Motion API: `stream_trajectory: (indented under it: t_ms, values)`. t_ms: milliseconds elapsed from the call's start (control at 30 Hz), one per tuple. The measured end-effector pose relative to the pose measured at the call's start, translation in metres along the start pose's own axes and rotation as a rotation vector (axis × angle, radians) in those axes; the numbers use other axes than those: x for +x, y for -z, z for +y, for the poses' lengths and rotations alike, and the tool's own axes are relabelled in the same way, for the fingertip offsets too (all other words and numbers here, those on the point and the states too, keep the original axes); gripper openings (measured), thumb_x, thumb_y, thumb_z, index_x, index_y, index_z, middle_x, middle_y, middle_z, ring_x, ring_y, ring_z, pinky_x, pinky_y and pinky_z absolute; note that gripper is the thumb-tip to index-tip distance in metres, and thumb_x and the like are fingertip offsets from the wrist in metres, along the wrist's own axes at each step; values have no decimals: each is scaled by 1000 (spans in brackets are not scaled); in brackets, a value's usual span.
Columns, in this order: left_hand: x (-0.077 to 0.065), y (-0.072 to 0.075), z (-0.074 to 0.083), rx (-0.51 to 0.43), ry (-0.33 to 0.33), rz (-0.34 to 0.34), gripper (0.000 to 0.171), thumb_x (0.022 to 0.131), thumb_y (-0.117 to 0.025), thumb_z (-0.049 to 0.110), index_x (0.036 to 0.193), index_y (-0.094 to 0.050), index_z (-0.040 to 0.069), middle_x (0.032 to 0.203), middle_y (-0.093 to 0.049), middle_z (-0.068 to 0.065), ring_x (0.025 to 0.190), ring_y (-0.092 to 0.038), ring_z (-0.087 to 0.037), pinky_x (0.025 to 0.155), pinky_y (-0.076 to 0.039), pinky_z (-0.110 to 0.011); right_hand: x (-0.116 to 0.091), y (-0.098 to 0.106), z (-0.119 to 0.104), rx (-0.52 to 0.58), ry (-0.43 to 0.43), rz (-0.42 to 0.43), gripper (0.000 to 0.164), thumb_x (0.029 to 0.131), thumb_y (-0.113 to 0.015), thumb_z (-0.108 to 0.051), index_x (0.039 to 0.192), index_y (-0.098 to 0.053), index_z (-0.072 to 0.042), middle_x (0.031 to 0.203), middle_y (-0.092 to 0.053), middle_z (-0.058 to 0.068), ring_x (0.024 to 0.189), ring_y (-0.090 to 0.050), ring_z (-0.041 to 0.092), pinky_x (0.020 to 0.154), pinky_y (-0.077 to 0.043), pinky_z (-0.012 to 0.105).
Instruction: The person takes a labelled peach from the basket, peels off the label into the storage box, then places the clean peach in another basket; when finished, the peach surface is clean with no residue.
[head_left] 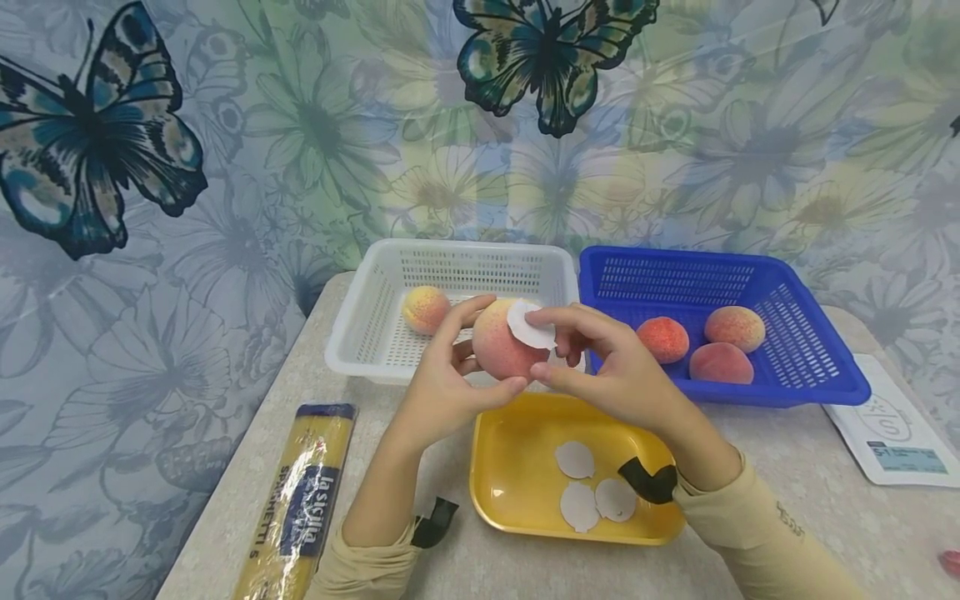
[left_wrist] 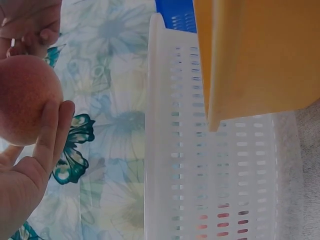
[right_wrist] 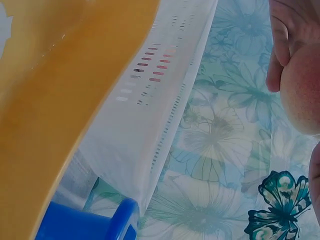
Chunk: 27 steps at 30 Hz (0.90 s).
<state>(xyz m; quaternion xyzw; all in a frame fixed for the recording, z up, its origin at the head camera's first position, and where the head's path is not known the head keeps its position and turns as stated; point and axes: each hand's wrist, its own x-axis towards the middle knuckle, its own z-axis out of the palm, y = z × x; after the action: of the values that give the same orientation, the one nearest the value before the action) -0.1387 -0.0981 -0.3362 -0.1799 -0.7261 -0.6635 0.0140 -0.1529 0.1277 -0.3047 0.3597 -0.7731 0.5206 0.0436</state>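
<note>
In the head view, my left hand [head_left: 446, 383] holds a large pink and yellow peach [head_left: 497, 354] over the near edge of the white basket [head_left: 345, 354]. A round white paper piece [head_left: 532, 335] lies against the peach's upper right side. My right hand [head_left: 626, 367] has its index finger on that paper, while its thumb touches the peach lower down. The left wrist view shows the peach [left_wrist: 25, 100] above my left fingers, its paper side hidden. Part of the peach [right_wrist: 304, 95] appears between both hands in the right wrist view.
A yellow tray [head_left: 510, 508] with several white paper pieces [head_left: 575, 460] sits below the hands. One peach [head_left: 426, 310] lies in the white basket, three in the blue basket [head_left: 817, 387]. A spaghetti packet [head_left: 300, 500] lies left, a white packet [head_left: 892, 433] right.
</note>
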Motion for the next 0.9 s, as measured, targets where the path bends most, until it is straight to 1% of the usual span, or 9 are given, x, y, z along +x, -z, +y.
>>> stream_trajectory:
  t_ms: [100, 200, 267, 367, 500, 567, 700, 833, 900]
  values:
    - [0, 0, 1, 13, 2, 8, 87, 75, -86, 11, 146, -40, 33, 138, -47, 0, 106, -65, -25, 92, -56, -37, -1, -1, 0, 4, -17, 5, 42, 88, -74, -8, 129, -64, -13, 90, -55, 1, 80, -53, 15, 66, -46, 23]
    - [0, 0, 1, 30, -3, 9, 87, 75, -87, 11, 146, -41, 30, 138, -47, 1, 106, -65, -25, 93, -56, -38, 0, -3, 0, 11, -35, 50, 35, 92, -69, -6, 127, -66, -12, 94, -60, 1, 80, -55, 15, 69, -49, 22]
    - [0, 0, 0, 40, -5, 5, 87, 74, -87, 12, 146, -41, 28, 138, -47, 2, 106, -65, -24, 94, -55, -39, 0, -4, 0, 22, -60, 86, 32, 93, -67, -5, 124, -68, -12, 98, -63, 0, 79, -57, 16, 71, -51, 22]
    - [0, -1, 0, 55, -2, -3, 86, 74, -88, 14, 146, -42, 27, 138, -47, 4, 107, -65, -23, 94, -55, -40, 0, -6, 0, 74, -107, 127, 31, 91, -68, -3, 121, -69, -10, 103, -65, -1, 79, -57, 17, 71, -52, 21]
    - [0, -1, -2, 73, 4, 5, 86, 73, -89, 17, 145, -43, 32, 140, -47, 6, 106, -65, -22, 93, -55, -40, -2, -5, -1, 170, -165, 152, 32, 91, -69, -2, 123, -67, -6, 104, -66, 0, 81, -56, 19, 71, -51, 20]
    - [0, 2, -3, 77, 3, 19, 87, 72, -89, 16, 144, -42, 34, 141, -47, 5, 105, -65, -23, 92, -56, -41, -4, -2, -2, 197, -190, 156, 33, 92, -68, -3, 125, -65, -6, 104, -65, 1, 83, -56, 19, 71, -52, 20]
    - [1, 11, -3, 86, -6, 71, 89, 72, -89, 13, 145, -42, 33, 137, -50, 1, 105, -64, -23, 91, -56, -40, -13, 5, -2, 169, -242, 140, 33, 93, -68, -6, 125, -65, -8, 101, -63, 3, 81, -56, 19, 68, -51, 20]
    - [1, 21, -2, 85, -29, 129, 88, 71, -89, 8, 144, -44, 29, 132, -54, -2, 106, -64, -23, 91, -56, -36, -24, 15, 1, 83, -297, 82, 31, 92, -70, -11, 123, -67, -12, 93, -62, 3, 76, -56, 19, 63, -51, 22]
    - [1, 25, -1, 80, -44, 147, 88, 70, -88, 6, 144, -44, 27, 133, -53, -2, 106, -64, -24, 90, -56, -33, -31, 19, 2, 25, -314, 47, 31, 92, -72, -14, 122, -67, -15, 92, -63, 2, 76, -58, 18, 65, -52, 23]
